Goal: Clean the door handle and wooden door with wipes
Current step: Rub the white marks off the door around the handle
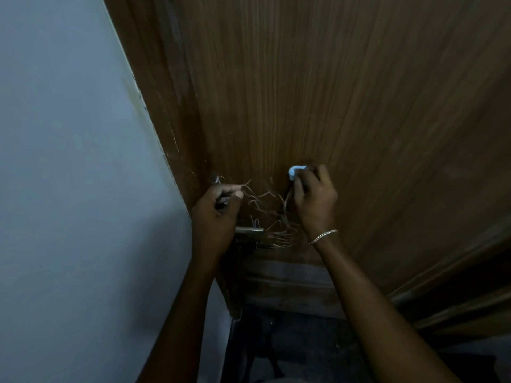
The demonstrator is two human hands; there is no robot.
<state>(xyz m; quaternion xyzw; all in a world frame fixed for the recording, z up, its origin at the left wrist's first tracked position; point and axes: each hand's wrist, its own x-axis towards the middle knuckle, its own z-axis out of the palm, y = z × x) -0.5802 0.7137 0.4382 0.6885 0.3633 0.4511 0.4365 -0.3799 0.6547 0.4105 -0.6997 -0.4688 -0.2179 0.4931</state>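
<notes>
1. Your right hand has its fingers curled round a bunched wipe, pressed to the wooden door at centre frame.
2. Your left hand grips a dark fitting at the door's edge; I cannot tell what it is.
3. The door handle lies below and left of the wipe, with its long axis level. It is nearer your left wrist.

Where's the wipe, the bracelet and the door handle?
wipe (296, 171): head view, bunched pale part at the top.
bracelet (324, 235): head view, middle of the chain.
door handle (250, 230): head view, shiny metal bar.
</notes>
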